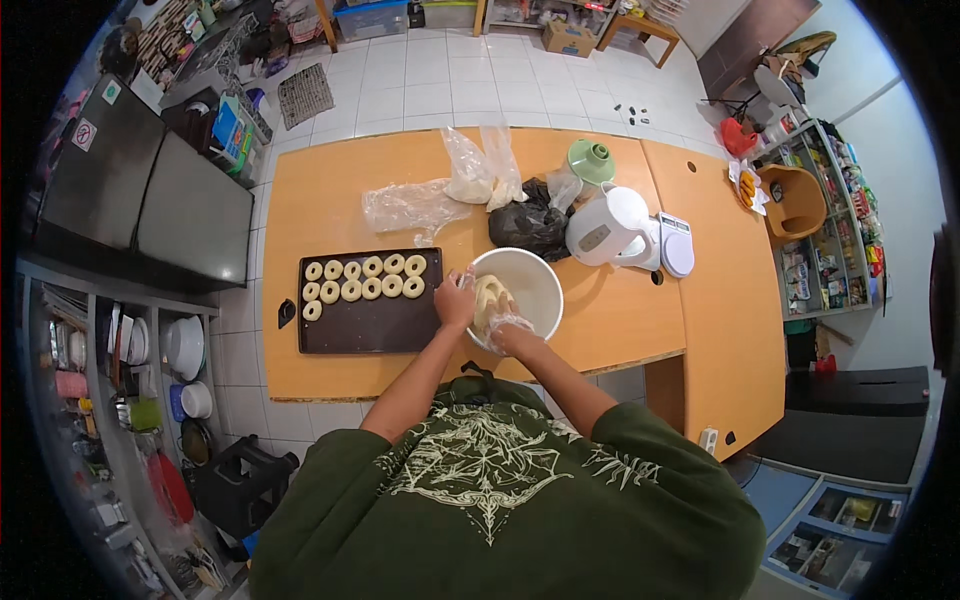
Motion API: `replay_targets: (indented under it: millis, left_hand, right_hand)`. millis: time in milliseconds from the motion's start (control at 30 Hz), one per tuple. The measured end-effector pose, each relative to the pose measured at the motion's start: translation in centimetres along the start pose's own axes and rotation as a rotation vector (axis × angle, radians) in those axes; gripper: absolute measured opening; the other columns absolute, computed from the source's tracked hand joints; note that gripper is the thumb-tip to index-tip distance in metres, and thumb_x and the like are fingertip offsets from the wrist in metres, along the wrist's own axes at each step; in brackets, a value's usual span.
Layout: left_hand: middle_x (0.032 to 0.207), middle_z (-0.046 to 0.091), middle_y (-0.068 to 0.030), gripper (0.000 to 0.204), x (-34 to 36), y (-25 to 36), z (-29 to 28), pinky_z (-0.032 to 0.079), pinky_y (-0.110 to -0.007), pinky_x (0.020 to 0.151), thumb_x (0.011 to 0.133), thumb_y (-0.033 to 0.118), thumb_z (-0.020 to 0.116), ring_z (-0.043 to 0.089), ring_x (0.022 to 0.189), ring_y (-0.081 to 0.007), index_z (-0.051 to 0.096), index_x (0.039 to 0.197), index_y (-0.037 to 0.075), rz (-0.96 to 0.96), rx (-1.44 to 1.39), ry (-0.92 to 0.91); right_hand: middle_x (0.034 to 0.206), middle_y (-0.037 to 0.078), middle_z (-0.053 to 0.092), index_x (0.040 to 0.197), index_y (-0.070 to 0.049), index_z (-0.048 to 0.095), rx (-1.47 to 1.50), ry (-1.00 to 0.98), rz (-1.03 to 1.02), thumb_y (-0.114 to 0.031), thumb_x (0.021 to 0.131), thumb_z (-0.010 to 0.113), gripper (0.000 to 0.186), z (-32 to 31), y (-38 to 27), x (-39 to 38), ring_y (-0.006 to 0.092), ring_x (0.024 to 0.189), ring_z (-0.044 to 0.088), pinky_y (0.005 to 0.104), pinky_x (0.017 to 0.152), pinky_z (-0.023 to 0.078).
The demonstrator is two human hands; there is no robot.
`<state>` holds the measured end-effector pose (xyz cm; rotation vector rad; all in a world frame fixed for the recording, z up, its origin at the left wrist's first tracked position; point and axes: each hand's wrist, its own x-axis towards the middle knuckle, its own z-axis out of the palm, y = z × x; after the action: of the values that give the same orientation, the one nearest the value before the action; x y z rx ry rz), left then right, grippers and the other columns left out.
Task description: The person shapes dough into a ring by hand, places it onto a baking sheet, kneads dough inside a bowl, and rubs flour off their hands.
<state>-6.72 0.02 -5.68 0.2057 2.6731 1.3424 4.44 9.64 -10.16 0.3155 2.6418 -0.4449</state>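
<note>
A white bowl (547,295) stands near the table's front edge, with a lump of pale dough (488,288) in its left part. My left hand (455,302) is closed on the bowl's left rim. Inside the bowl, my right hand (508,328) presses into the dough, with clear plastic around the wrist; its fingertips are partly sunk in the dough. To the left lies a dark baking tray (395,328). Several ring-shaped dough pieces (372,262) sit in rows along its far side, one of them alone at the left in a third row.
Behind the bowl are a black plastic bag (530,225), clear plastic bags (415,207) and a green container (590,163). A white electric kettle (606,228) and a kitchen scale (677,248) stand to the right. Shelves (150,400) flank the wooden table (480,378) on the left.
</note>
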Motion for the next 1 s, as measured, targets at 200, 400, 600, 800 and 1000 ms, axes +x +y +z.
replay_targets:
  millis: [200,400,600,800,1000]
  left_hand:
    - [0.077,0.062,-0.0251,0.044,0.0,-0.6,-1.1,0.045,-0.05,0.067,0.092,0.041,0.054,0.06,0.078,-0.0456,0.06,0.083,-0.001,-0.07,-0.051,0.022]
    - [0.078,0.064,-0.0245,0.043,-0.2,0.9,-0.3,0.046,-0.05,0.069,0.088,0.042,0.058,0.061,0.078,-0.045,0.061,0.086,-0.001,-0.012,-0.086,0.005]
    - [0.092,0.068,-0.0222,0.051,-0.9,2.0,-2.2,0.05,-0.047,0.078,0.077,0.047,0.069,0.064,0.09,-0.0409,0.064,0.1,0.002,-0.155,0.035,-0.101]
    - [0.092,0.067,-0.0241,0.051,-0.2,1.6,-1.5,0.05,-0.048,0.078,0.085,0.051,0.058,0.063,0.092,-0.0412,0.065,0.1,0.002,-0.182,0.054,-0.109]
    - [0.084,0.065,-0.025,0.051,0.2,0.1,-1.9,0.048,-0.049,0.075,0.09,0.049,0.052,0.063,0.084,-0.0435,0.065,0.088,0.0,-0.127,0.026,-0.073]
  right_hand:
    - [0.14,0.04,0.029,0.145,0.005,0.023,-0.128,-0.084,-0.096,-0.03,0.085,0.049,0.074,-2.8,-0.3,3.5,0.053,0.132,0.029,0.0522,0.107,0.031]
    - [0.13,0.03,0.049,0.133,0.001,0.048,-0.068,-0.291,0.139,-0.026,0.078,0.059,0.062,-0.8,2.2,8.6,0.0439,0.12,0.05,0.0584,0.101,0.034]
    - [0.112,0.021,0.065,0.128,-0.002,0.053,-0.182,-0.052,0.029,-0.025,0.076,0.065,0.059,-5.2,-1.3,3.9,0.0351,0.103,0.063,0.0492,0.092,0.045]
    - [0.115,0.024,0.058,0.129,-0.008,0.049,0.311,-0.047,-0.043,-0.033,0.08,0.061,0.056,-0.9,4.0,3.3,0.0384,0.106,0.056,0.0501,0.09,0.045]
    - [0.074,0.013,0.057,0.101,-0.007,0.051,1.322,0.201,0.717,-0.03,0.09,0.048,0.026,0.0,4.4,3.8,0.024,0.069,0.06,0.04,0.056,0.048]
